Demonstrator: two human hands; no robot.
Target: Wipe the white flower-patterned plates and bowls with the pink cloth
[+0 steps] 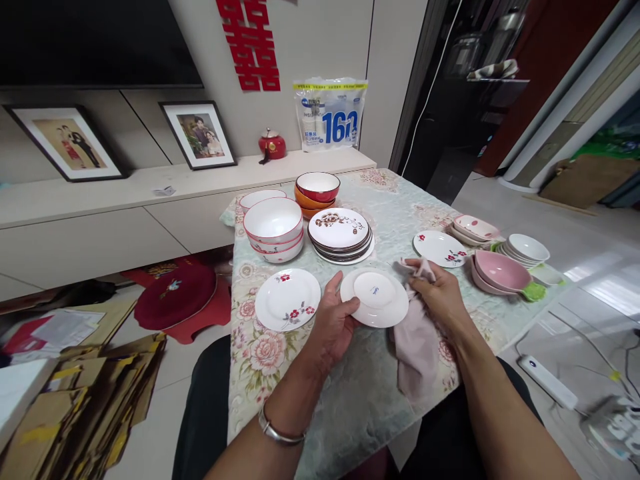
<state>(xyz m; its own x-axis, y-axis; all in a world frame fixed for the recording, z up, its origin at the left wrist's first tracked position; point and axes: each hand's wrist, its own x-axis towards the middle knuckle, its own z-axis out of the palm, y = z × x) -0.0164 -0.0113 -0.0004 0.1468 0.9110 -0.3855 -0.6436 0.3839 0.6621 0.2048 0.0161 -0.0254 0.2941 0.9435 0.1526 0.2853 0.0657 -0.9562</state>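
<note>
A white plate (pixel 385 308) is tilted with its underside and small blue mark facing me. My left hand (pixel 333 323) grips its left rim, thumb on the underside. Bunched in my right hand (pixel 437 290) is a pale pink cloth (pixel 417 353), which hangs down beside the plate's right edge. Left of my left hand lies a flower-patterned plate (pixel 273 303), face up on the tablecloth. Another flowered plate (pixel 433 245) rests beyond my right hand. Behind the held plate stands a stack of brown-patterned plates (pixel 337 230).
White bowls with pink rims (pixel 274 223) and orange and red bowls (pixel 317 187) are stacked at the back left. Pink leaf-shaped dishes (pixel 503 270) and small white bowls (pixel 527 247) sit near the right edge. A red stool (pixel 177 297) and flattened cardboard (pixel 75 413) are on the floor at left.
</note>
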